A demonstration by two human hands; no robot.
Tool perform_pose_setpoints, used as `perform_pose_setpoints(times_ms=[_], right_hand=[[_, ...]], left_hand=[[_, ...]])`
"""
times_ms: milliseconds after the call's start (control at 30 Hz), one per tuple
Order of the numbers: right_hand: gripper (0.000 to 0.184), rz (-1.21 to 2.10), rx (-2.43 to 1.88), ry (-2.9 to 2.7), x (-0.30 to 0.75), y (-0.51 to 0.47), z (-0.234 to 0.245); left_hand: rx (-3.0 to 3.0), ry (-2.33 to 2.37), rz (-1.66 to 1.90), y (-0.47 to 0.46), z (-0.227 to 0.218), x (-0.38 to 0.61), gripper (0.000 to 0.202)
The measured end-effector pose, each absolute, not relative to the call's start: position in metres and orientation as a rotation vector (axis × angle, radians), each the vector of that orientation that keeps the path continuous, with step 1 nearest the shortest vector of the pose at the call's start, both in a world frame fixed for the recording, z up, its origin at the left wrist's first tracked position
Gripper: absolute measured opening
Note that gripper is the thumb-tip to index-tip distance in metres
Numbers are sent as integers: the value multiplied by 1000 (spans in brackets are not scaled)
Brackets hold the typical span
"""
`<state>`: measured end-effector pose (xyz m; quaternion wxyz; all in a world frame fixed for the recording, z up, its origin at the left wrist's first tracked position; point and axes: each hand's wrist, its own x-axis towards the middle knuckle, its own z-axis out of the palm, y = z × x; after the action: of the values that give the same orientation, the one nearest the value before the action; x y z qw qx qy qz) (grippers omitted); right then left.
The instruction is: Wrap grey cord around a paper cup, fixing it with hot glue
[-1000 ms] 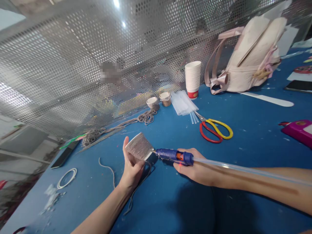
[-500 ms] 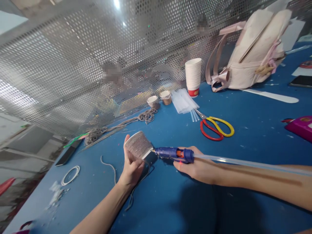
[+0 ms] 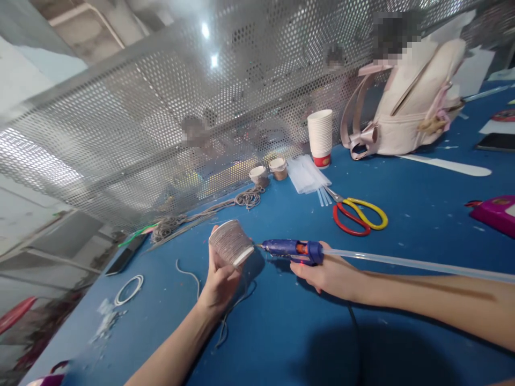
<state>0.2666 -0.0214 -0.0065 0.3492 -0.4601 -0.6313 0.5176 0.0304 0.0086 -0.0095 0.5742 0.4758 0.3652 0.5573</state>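
Observation:
My left hand point(image 3: 220, 276) is closed around a paper cup point(image 3: 231, 244) lying tilted on its side, its wall wrapped in grey-brown cord. A white strip of the cup shows bare at the end facing right. From the cup a loose tail of cord point(image 3: 225, 321) hangs down to the table. My right hand point(image 3: 332, 273) grips a blue hot glue gun point(image 3: 292, 251), whose nozzle points left, a little apart from the cup. A long clear glue stick point(image 3: 382, 258) runs out of the gun's back, over my right forearm.
Scissors point(image 3: 358, 214) with red and yellow handles lie behind the gun. Farther back stand stacked paper cups point(image 3: 321, 136), two small wrapped cups and a pale backpack point(image 3: 406, 112) by a perforated metal screen point(image 3: 161, 134). Cord bundles point(image 3: 169, 228), a phone point(image 3: 124, 257) and a white ring point(image 3: 129, 290) lie left.
The glue gun's nozzle has come away from the cup's edge, leaving a small gap. The cup has turned slightly in my left hand. The whole view has shifted a little.

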Motion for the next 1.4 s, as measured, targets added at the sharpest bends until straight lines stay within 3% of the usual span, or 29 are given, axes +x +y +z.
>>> perform_pose_setpoints(times_ms=[167,400,700,800,967,1067,1167,1400], right_hand=[[15,1096,-1309,-1684,265,-12,-11],[20,480,-1500,-2068,257,7,-20],[27,404,-1554,-2130,292,-18,-15],[19,356,-1654,-2007,305,-46,-5],[6,1127,-1303,-1926,274,-69,13],[34,1384,-1242,-1710,239,-58,10],[43,1679,-1131,-1425,213,-45,3],[10,1937,-1091,-1158,209,-44,2]], left_hand=[[1176,928,1400,15,-6,20,84],[1299,1051,1405,4,-11,8,95],[1409,1186,1316,-18,-15,5,91],[1422,1198,1321,-19,-13,5,90],[1450,1184,1329,-29,-9,13,88],[1455,1175,1327,-36,-10,17,86],[1451,1173,1309,-41,-14,18,85],[1441,1218,1326,-44,-15,21,85]])
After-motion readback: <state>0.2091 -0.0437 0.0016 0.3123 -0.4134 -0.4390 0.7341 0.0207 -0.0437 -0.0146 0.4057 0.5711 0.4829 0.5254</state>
